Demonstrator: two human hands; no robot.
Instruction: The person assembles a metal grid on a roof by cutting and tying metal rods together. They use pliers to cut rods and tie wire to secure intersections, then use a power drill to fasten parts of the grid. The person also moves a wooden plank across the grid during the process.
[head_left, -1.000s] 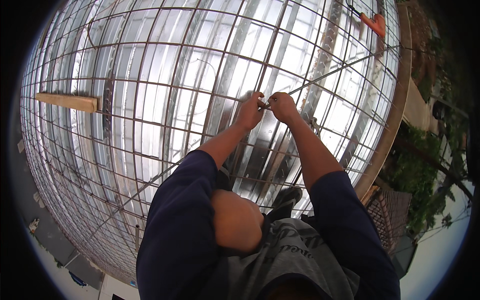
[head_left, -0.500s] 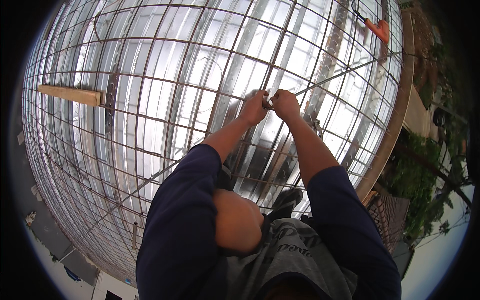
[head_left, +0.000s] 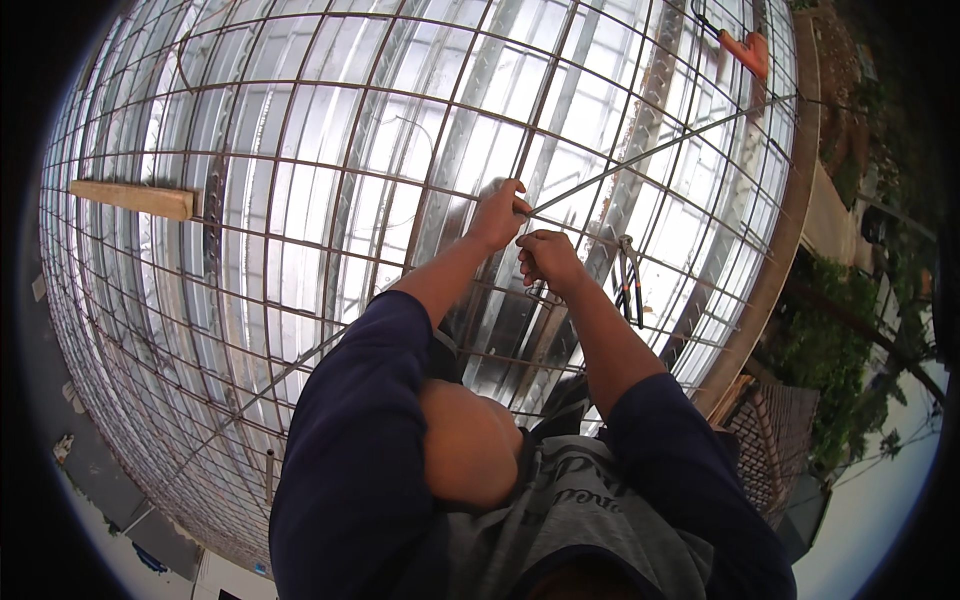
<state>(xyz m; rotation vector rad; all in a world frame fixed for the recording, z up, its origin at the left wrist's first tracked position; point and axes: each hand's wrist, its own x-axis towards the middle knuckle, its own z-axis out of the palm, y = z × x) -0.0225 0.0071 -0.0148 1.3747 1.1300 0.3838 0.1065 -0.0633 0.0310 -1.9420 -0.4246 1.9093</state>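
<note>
My left hand (head_left: 497, 218) is at a crossing of the rusty steel bar mesh (head_left: 535, 127), its fingers bent together beside a thin grey rod (head_left: 640, 157) that slants up to the right. What its fingertips pinch is too small to make out. Just below and to the right, my right hand (head_left: 550, 262) is closed with curled fingers; whatever is in it is hidden. A pair of pliers (head_left: 630, 283) with black and orange handles stands or lies against the mesh, right of my right hand.
Shiny ribbed metal decking (head_left: 385, 130) lies beneath the mesh. A wooden block (head_left: 135, 198) rests at the left, and an orange tool-like object (head_left: 745, 52) is at the upper right. A board edge (head_left: 775, 290) borders the deck on the right, with plants (head_left: 850, 350) beyond.
My right hand has drawn away from my left, down toward me. My left hand stays near the same crossing. The pliers beside my right forearm show more fully.
</note>
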